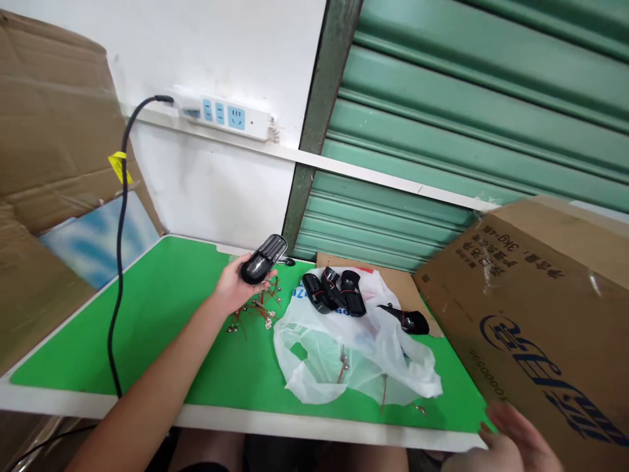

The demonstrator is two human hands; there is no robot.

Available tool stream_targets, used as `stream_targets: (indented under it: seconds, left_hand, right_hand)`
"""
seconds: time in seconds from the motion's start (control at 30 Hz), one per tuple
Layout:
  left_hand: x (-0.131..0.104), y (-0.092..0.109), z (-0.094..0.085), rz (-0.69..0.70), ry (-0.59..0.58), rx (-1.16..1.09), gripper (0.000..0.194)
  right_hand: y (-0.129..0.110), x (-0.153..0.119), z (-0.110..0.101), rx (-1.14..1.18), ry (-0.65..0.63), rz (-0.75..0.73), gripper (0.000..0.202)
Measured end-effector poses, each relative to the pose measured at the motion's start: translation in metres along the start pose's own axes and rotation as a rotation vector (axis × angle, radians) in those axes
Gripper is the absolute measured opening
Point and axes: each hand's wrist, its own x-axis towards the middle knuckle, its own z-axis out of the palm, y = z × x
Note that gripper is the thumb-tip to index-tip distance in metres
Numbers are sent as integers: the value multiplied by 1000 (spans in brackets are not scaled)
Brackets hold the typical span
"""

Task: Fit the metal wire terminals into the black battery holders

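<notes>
My left hand [238, 285] is closed around a glossy black plastic housing [264, 259] with rounded ends and long slots in its upper half. It holds the housing above the far part of the green table top [216, 373]. Below that hand lies a loose heap of thin reddish-brown wires with small metal pieces [260, 308]. My right hand [511, 439] is at the lower right, past the table's front corner; motion blurs its fingers, and I cannot make out anything in it. Several similar black housings [351, 294] rest on a white plastic bag [314, 380] right of my left hand.
Another black part [415, 322] lies at the bag's right side. A large cardboard box [535, 314] bounds the table on the right, and cardboard [54, 118] stands on the left. A black cable [120, 262] hangs from the power strip [226, 115] across the table's left side.
</notes>
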Motion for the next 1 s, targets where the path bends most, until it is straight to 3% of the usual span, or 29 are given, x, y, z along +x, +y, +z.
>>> stream_targets:
  seconds: [0.1, 0.17, 0.23, 0.33, 0.4, 0.47, 0.57, 0.67, 0.77, 0.9, 1.0]
  left_hand:
    - [3, -2, -2, 17, 0, -8, 23]
    - [3, -3, -3, 13, -21, 0, 24]
    - [3, -4, -4, 1, -45, 15, 26]
    - [3, -5, -5, -17, -68, 33, 27]
    - [3, -6, -5, -40, -73, 38, 26]
    - [3, -6, -5, -65, -75, 44, 26]
    - [2, -5, -4, -73, -65, 44, 27]
    - [2, -5, -4, -62, -54, 30, 26]
    - [2, -4, -4, -60, -65, 27, 26]
    - [2, -4, -4, -60, -63, 31, 28]
    - [2, -5, -3, -52, -56, 45, 28]
  right_hand:
    - [-51, -12, 4, 42, 42, -162, 37]
    - [-82, -21, 21, 7, -227, -310, 22]
    - [-100, -28, 51, 81, -563, -530, 18]
    - [-102, -36, 107, -32, -881, -586, 30]
    - [-94, -40, 137, -208, -1029, -518, 40]
    - [-84, -39, 155, -299, -1108, -415, 35]
    - [-66, -30, 160, -246, -1052, -231, 38]
    - [-50, -16, 156, -31, -957, 42, 42]
    - [-36, -3, 154, 158, -792, 271, 45]
    - [-20, 7, 156, 342, -576, 396, 48]
    - [-10, 11, 157, 343, -542, 380, 49]
